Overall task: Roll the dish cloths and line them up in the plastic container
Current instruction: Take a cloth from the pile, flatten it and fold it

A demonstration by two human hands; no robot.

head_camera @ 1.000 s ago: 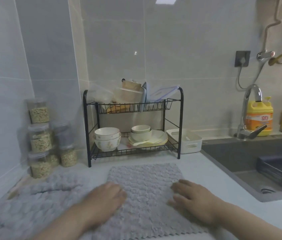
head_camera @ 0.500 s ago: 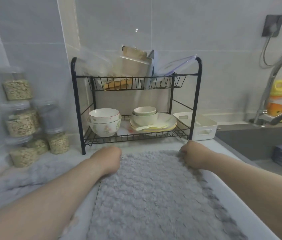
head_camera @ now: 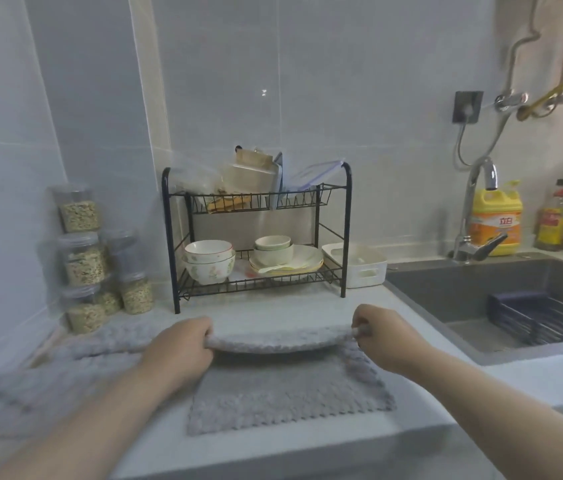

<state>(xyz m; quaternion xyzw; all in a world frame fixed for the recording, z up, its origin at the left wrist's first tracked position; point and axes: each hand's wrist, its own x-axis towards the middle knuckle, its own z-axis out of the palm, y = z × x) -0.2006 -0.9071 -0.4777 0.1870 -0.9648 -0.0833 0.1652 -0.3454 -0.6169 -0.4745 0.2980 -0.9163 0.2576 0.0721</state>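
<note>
On the near counter, your left hand (head_camera: 178, 349) and right hand (head_camera: 382, 336) each pinch a far corner of one grey dish cloth (head_camera: 290, 396), lifting its far edge (more cloth lies left). One white plastic container (head_camera: 359, 266) waits far right, beside the rack (head_camera: 256, 237).

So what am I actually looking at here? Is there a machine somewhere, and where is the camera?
No machine: a person works with bare hands, and one wide-angle camera worn on their head looks down at a kitchen counter. The left hand and right hand each pinch a far corner of a grey dish cloth, lifting that edge toward them while the rest lies flat. More grey cloths lie to the left. Behind stand a black dish rack with bowls, jars of grain, and a white plastic container beside the sink.
</note>
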